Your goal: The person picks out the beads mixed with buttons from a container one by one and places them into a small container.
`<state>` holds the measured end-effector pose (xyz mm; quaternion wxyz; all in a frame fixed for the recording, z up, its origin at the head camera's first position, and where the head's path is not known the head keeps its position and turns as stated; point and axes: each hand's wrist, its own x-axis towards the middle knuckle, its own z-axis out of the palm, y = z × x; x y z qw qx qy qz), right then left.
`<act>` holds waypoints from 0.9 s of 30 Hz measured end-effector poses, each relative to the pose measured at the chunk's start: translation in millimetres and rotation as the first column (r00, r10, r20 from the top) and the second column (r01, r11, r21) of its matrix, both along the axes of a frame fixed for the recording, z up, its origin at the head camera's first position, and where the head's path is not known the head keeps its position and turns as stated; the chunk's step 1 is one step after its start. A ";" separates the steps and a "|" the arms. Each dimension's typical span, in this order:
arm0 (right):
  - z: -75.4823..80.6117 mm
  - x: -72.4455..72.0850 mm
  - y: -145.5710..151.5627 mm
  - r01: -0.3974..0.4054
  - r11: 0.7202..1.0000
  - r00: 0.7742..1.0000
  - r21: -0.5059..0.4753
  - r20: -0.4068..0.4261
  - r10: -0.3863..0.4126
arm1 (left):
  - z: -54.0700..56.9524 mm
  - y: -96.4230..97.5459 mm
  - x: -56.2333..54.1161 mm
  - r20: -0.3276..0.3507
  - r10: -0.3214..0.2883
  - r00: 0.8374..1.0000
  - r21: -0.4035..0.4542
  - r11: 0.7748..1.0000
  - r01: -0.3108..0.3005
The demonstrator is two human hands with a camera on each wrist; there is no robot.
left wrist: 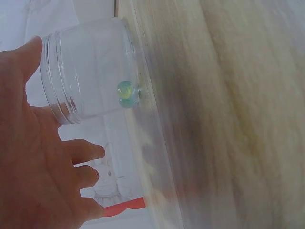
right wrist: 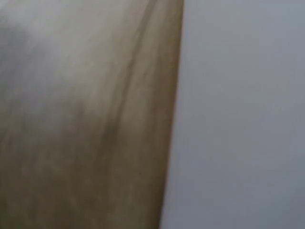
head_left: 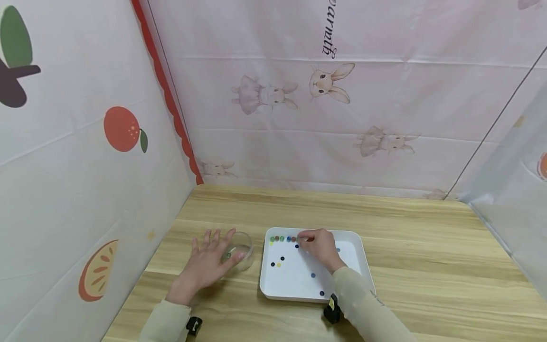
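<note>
In the head view, my right hand (head_left: 319, 246) reaches over a white tray (head_left: 295, 285). Its thumb and forefinger pinch a small marble (head_left: 298, 240) at the right end of a row of green, brown and blue marbles (head_left: 282, 239) along the tray's far side. My left hand (head_left: 208, 262) is spread beside a clear round jar (head_left: 245, 263), its thumb and forefinger touching the rim. Through the jar's side in the left wrist view, greenish marbles (left wrist: 126, 94) show on the bottom. The right wrist view holds only table and tray, with the hand out of frame.
Black, blue and yellow round pieces lie scattered in the tray, among them a blue one (head_left: 313, 275) and a black one (head_left: 322, 293). The wooden table (head_left: 427, 256) meets printed cloth walls (head_left: 265, 156) at the back and left.
</note>
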<state>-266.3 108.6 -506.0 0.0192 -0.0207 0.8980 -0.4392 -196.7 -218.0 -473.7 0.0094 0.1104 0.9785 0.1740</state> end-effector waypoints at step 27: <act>9.0 1.2 9.1 -0.027 0.996 0.999 -0.081 0.018 0.028 | 4.3 3.8 0.6 0.010 0.008 1.000 -0.012 1.000 -0.008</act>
